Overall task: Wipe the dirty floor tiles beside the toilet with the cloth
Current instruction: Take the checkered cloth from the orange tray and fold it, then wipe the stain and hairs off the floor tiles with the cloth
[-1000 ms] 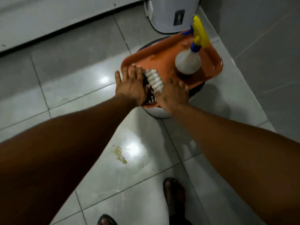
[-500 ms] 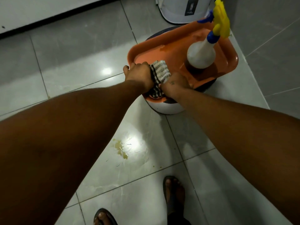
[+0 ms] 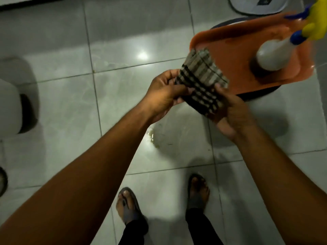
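A folded grey cloth with dark stripes (image 3: 200,82) is held up in the air between both hands, just left of the orange tray. My left hand (image 3: 163,96) grips its left edge and my right hand (image 3: 231,115) grips its lower right corner. Below the hands, a yellowish smear (image 3: 154,138) marks the glossy grey floor tiles (image 3: 67,106). The white toilet base (image 3: 8,103) shows at the left edge.
An orange tray (image 3: 230,46) rests on a round dark-rimmed bucket at the upper right, with a white spray bottle (image 3: 272,55) with a yellow and blue trigger standing on it. A white bin (image 3: 256,4) is behind. My two sandalled feet (image 3: 129,206) stand below.
Both hands closed on the cloth at the tray's edge, then lifted it off the tray and drew it back towards me. The view tilted down and left, bringing the toilet base in.
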